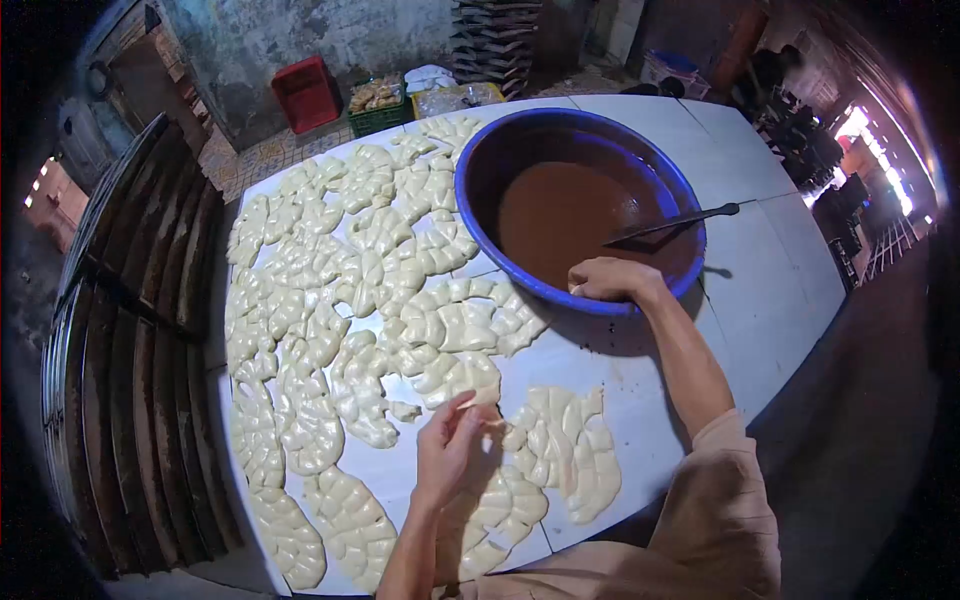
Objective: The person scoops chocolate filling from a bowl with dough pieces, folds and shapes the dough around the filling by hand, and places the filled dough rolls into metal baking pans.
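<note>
Above the near part of the table, my left hand [447,452] has its fingers curled and thumb drawn in around a small piece of pale dough [492,424], partly hidden by the fingers. Glossy, flattened pieces of dough [385,265] cover the table's left side, and more dough [565,450] lies just right of that hand. At the near rim of a big blue tub [480,235], my right hand [608,278] is closed, fingertips turned down; whatever it holds is hidden. Brown paste [560,215] fills the tub's lower part. A dark, long-handled flat tool [675,225] leans across it.
The white table [770,260] curves around in front of me. Stacked dark trays [130,350] stand along its left side. Behind it are a red crate [306,95], a green crate [380,119] of pale pieces and a yellow crate [460,98]. Dark crumbs dot the tabletop below the tub.
</note>
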{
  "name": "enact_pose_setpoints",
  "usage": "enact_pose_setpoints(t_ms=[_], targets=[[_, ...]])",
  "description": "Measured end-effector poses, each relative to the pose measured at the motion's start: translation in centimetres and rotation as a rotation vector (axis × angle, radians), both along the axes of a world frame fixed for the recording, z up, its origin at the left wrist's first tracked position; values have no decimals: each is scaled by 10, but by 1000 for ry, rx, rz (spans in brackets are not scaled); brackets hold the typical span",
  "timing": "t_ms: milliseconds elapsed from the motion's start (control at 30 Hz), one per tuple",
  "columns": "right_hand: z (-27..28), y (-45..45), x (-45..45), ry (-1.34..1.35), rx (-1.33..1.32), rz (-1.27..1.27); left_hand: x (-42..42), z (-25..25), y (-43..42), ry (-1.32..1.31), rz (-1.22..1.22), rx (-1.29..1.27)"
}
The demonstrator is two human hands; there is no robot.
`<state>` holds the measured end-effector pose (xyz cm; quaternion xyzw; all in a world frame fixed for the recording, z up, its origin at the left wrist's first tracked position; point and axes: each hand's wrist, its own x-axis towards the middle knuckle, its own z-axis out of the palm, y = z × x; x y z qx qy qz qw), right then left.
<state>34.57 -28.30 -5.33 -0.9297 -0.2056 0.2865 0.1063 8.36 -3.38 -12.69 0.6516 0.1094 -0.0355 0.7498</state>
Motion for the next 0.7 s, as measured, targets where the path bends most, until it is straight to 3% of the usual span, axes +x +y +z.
enact_pose_setpoints(t_ms=[100,200,233,333,367,533,600,700], targets=[[-2,-4,11,12,111,23,-6,-14,1,48,-20,-26],[-8,0,2,23,-27,98,-5,-11,-3,59,-28,-58],[-11,-3,1,-85,75,66,-4,-9,-4,66,-40,-41],[9,-8,-4,400,757,-345,-1,0,-9,58,-52,-20],[23,-6,-14,439,903,-410,2,3,-10,46,-63,-15],[39,21,-60,434,1326,-531,28,22,-28,-5,-144,-162],[34,44,-88,528,1511,-560,36,38,-38,2,-111,-313],[6,72,-126,572,1567,-612,34,42,-42,-19,-31,-638]])
